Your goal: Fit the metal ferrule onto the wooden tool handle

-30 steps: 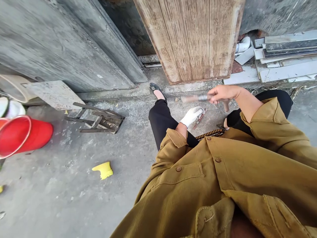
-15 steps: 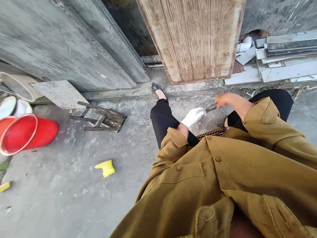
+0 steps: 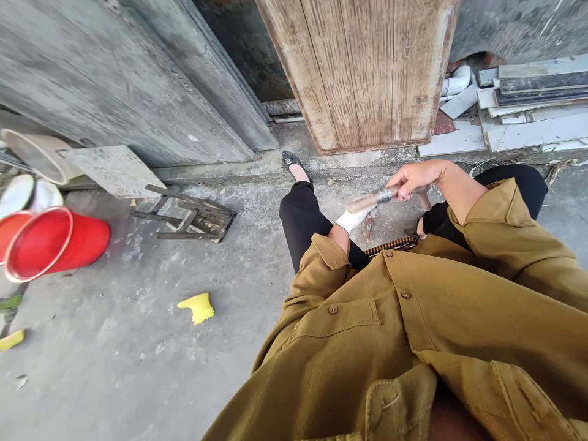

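My left hand (image 3: 350, 222), in a white glove, is partly covered by the tool and smeared by motion. Below its fingers pokes a thin reddish-brown piece (image 3: 368, 228), its kind unclear. Bare fingers of my right hand (image 3: 417, 177) are wrapped round a hand tool (image 3: 384, 195) bound with silvery wire. The tool's blurred brown end points left and passes over the glove; whether they touch I cannot tell. A brownish part also shows below my right hand. Between my legs, beneath both hands, lies a black-and-yellow striped edge (image 3: 390, 246).
A small wooden stool (image 3: 197, 220) lies on its side at left. Beyond it are red buckets (image 3: 87, 239) and a pale board (image 3: 110, 171). A yellow scrap (image 3: 198, 307) lies on the concrete. Ahead leans a wooden panel (image 3: 367, 73); stacked boards (image 3: 537, 128) lie to the right.
My right hand has risen slightly and turned, swinging the tool so its wire-bound part and brown end now show over the glove. My left hand has stayed nearly in place.
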`<action>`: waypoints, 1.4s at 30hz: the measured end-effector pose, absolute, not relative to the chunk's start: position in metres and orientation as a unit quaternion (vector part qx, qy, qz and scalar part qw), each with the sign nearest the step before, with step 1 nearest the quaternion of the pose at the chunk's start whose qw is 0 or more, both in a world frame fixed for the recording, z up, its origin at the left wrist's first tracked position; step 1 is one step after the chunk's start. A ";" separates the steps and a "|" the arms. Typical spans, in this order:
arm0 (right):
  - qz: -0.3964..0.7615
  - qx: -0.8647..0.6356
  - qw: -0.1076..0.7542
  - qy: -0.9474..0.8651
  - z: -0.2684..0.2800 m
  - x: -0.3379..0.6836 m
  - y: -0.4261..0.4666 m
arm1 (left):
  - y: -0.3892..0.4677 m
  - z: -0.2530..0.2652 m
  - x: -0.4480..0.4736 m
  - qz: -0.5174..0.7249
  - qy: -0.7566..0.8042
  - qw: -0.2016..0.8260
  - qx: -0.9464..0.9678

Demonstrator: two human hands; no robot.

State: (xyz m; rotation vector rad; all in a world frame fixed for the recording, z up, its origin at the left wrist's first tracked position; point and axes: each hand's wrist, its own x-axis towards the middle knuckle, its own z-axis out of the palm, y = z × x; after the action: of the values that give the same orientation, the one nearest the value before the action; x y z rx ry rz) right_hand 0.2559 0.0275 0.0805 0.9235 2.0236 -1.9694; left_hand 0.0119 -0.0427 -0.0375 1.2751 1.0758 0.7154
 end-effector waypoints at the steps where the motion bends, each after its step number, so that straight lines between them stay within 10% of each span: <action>1: -0.662 0.336 0.013 0.669 0.083 0.258 0.028 | -0.044 -0.038 0.013 0.301 0.463 0.624 0.554; 6: -0.551 0.550 -0.217 0.589 0.078 0.262 0.038 | -0.046 -0.036 0.010 0.281 0.441 0.641 0.563; 13: -0.231 0.623 0.204 0.719 0.048 0.240 0.039 | -0.048 -0.040 0.008 0.252 0.431 0.618 0.607; 21: -0.330 0.438 0.419 0.724 0.038 0.225 0.019 | -0.043 -0.052 0.004 0.304 0.423 0.603 0.605; 27: -0.522 0.330 0.340 0.709 0.053 0.239 0.024 | -0.033 -0.052 -0.007 0.371 0.455 0.596 0.548; 35: -0.553 0.521 -0.229 0.609 0.076 0.255 0.037 | -0.038 -0.048 -0.003 0.301 0.420 0.652 0.554; 42: -0.234 0.632 0.120 0.729 0.045 0.245 0.046 | -0.041 -0.042 -0.011 0.317 0.402 0.629 0.585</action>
State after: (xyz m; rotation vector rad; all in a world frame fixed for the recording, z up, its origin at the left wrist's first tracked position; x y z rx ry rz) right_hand 0.2447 0.0457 0.0450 1.8465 2.1293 -0.6851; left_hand -0.0107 -0.0414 -0.0424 1.3394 0.9212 0.7253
